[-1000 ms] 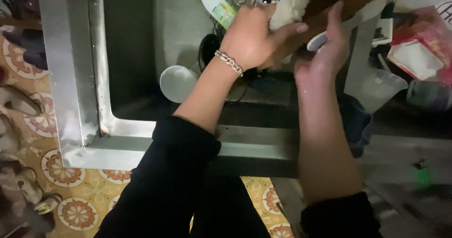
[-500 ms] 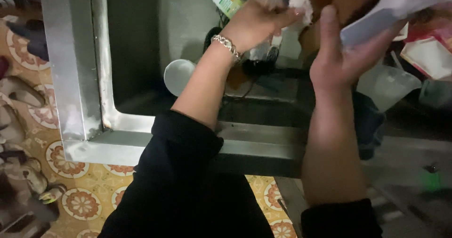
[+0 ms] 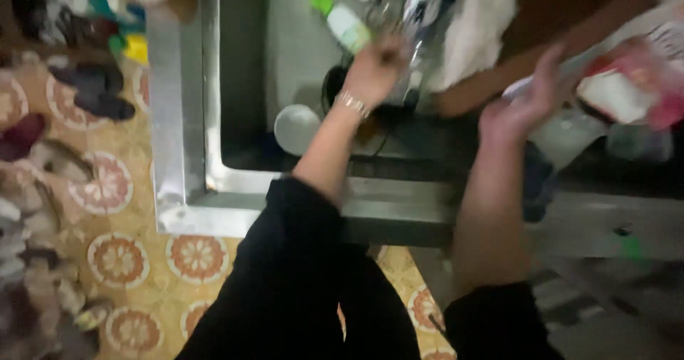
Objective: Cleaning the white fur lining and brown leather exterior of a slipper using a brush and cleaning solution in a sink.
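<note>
Stainless steel sink lay below both hands. Left hand was closed at the tap, apparently to work it; right hand gripped a blurred white object alongside, grip details unclear.

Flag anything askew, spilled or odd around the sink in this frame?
Nothing is clearly spilled or broken, though the frame is blurred. The white bottle with a green cap lies tilted by the tap, close to the left hand. Shoes sit scattered on the patterned floor beside the steel sink.
</note>
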